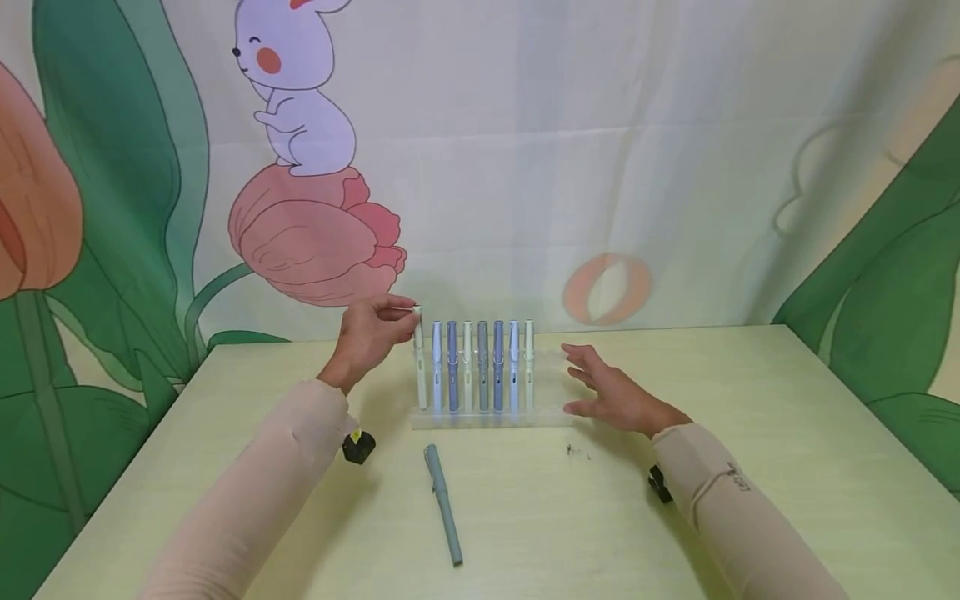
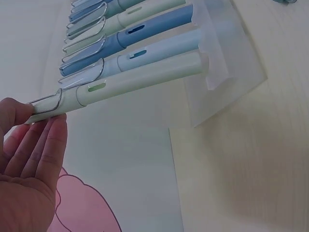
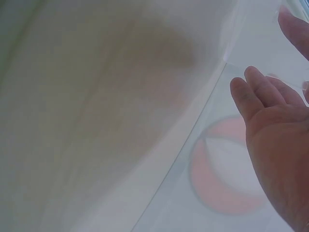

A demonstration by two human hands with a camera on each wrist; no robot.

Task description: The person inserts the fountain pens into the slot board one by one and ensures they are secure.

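Observation:
My left hand (image 1: pixel 371 335) pinches the cap end of a pale green pen (image 2: pixel 140 79) between thumb and fingers. That pen stands at the left end of a clear pen stand (image 1: pixel 495 420), its top higher than its neighbours. Several capped pens in light blue, dark blue, grey and pale green fill a row beside it, among them a light blue pen (image 2: pixel 159 52). At the stand's right end is my right hand (image 1: pixel 611 392), fingers spread and loosely bent around the edge; whether they touch it I cannot tell.
A grey-green pen (image 1: pixel 444 504) lies on the table (image 1: pixel 525 533) in front of the stand. Small dark specks (image 1: pixel 577 452) mark the surface near the right hand. Behind the table hangs a printed curtain (image 1: pixel 480 167) with a rabbit and flowers.

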